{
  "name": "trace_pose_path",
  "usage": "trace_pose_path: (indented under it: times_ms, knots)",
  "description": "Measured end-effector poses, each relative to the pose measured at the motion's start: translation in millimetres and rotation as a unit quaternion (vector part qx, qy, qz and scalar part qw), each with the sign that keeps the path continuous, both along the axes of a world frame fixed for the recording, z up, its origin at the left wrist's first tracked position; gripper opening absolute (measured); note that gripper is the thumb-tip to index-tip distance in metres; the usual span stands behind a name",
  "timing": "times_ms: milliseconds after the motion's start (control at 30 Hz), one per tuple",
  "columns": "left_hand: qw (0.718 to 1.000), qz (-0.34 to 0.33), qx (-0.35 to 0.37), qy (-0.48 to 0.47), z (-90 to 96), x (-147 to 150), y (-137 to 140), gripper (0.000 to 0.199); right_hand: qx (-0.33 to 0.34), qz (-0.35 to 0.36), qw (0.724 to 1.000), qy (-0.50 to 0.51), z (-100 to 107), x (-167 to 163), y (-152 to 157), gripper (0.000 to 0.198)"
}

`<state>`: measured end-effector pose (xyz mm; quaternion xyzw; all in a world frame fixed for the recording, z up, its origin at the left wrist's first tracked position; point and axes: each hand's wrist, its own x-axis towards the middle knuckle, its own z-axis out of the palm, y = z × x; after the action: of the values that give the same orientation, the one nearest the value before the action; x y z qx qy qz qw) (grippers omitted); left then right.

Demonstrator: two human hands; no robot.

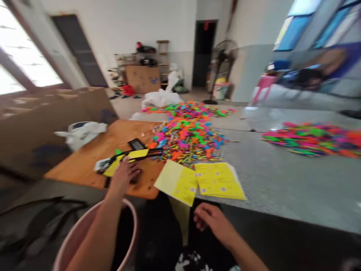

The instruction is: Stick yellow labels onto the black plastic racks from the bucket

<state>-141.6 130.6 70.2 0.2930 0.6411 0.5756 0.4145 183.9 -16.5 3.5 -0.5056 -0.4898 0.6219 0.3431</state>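
My left hand [125,173] rests on a long black device with a pale end [103,164], at the left on the orange board. Its fingers look apart, though blurred, and yellow paper [138,153] lies across the device beside them. My right hand [208,219] hovers over my lap in front of the table edge, fingers curled in, with nothing visible in it. Just beyond it lie a yellow printed sheet [184,186], jutting over the edge, and a stack of yellow printed sheets [220,180].
A heap of small bright-coloured pieces [188,139] covers the middle of the table; another pile [310,138] lies right. A pink bin [134,222] stands under my left arm. Cardboard boxes [93,109] and a white plastic bag [84,135] are at the left of the orange board [146,177].
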Motion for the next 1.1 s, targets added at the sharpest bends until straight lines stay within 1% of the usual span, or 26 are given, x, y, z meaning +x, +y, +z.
trace_pose_path:
  times_ms: [33,100,133,167,200,233,300,333,367,400,467,500,567,633,667,733,800,867,900,1000,1033,1100]
  knots:
    - [0.999,0.039,-0.008,0.027,-2.4,-15.7,-11.2,0.046,0.013,0.001,1.000,-0.007,-1.6,5.7,3.2,0.050]
    - [0.994,0.084,-0.024,0.067,-12.0,-28.9,-28.5,0.055,0.074,-0.014,0.996,-0.050,-1.9,18.6,10.2,0.048]
    - [0.992,0.090,-0.027,0.086,-18.6,-29.3,-36.1,0.057,0.114,-0.030,0.989,-0.093,-1.2,25.4,14.2,0.046]
    - [0.991,0.083,-0.026,0.104,-25.8,-27.6,-43.8,0.056,0.159,-0.052,0.975,-0.147,-0.7,32.0,18.9,0.044]
    - [0.990,0.070,-0.019,0.124,-33.0,-25.1,-52.0,0.054,0.208,-0.077,0.952,-0.210,-0.9,38.2,24.5,0.042]
    - [0.988,0.054,-0.009,0.145,-39.8,-22.7,-60.8,0.052,0.258,-0.106,0.920,-0.274,-2.2,43.8,31.2,0.041]
    - [0.984,0.019,0.005,0.179,-51.3,-19.3,-79.4,0.048,0.347,-0.151,0.844,-0.380,-8.7,52.2,45.7,0.043]
    - [0.982,0.003,0.004,0.191,-55.9,-17.9,-88.6,0.046,0.372,-0.164,0.810,-0.423,-13.6,54.6,52.2,0.047]
    - [0.979,-0.010,0.000,0.202,-59.9,-15.9,-97.5,0.043,0.381,-0.167,0.783,-0.463,-19.2,55.6,57.5,0.053]
    - [0.977,-0.019,-0.008,0.214,-63.4,-12.9,-105.9,0.041,0.378,-0.161,0.764,-0.498,-25.0,55.5,61.1,0.059]
    - [0.972,-0.041,-0.025,0.229,-69.6,-2.6,-120.3,0.038,0.355,-0.132,0.742,-0.553,-35.8,52.9,63.1,0.069]
    - [0.972,-0.061,-0.029,0.225,-72.5,4.7,-126.2,0.039,0.344,-0.116,0.736,-0.572,-40.4,51.3,62.0,0.069]
    - [0.971,-0.119,-0.029,0.203,-77.7,22.2,-134.2,0.042,0.335,-0.094,0.730,-0.589,-47.5,49.3,58.2,0.063]
    - [0.966,-0.185,-0.032,0.179,-81.4,40.9,-136.5,0.046,0.337,-0.086,0.729,-0.590,-51.8,49.6,54.4,0.054]
    - [0.963,-0.206,-0.041,0.170,-82.6,50.0,-135.3,0.048,0.341,-0.085,0.729,-0.587,-53.0,50.4,53.1,0.051]
    - [0.958,-0.234,-0.081,0.142,-83.7,66.6,-128.6,0.051,0.344,-0.090,0.729,-0.584,-53.7,51.3,51.6,0.048]
    - [0.955,-0.252,-0.134,0.085,-84.0,80.7,-117.5,0.052,0.342,-0.104,0.727,-0.586,-52.1,49.0,51.1,0.046]
    - [0.954,-0.248,-0.170,0.007,-84.2,92.4,-105.1,0.050,0.351,-0.110,0.730,-0.576,-48.6,41.5,50.4,0.044]
    - [0.957,-0.228,-0.175,-0.034,-84.5,97.3,-99.4,0.047,0.364,-0.107,0.735,-0.562,-46.4,35.6,49.4,0.043]
    - [0.967,-0.154,-0.162,-0.121,-85.1,108.6,-88.7,0.038,0.422,-0.068,0.759,-0.492,-39.5,11.7,42.4,0.038]
    - [0.968,-0.141,-0.156,-0.139,-85.1,111.4,-88.1,0.035,0.437,-0.052,0.767,-0.466,-37.2,2.7,38.9,0.036]
    - [0.968,-0.137,-0.137,-0.160,-84.5,116.0,-91.6,0.034,0.453,-0.037,0.785,-0.422,-32.5,-14.7,31.3,0.031]
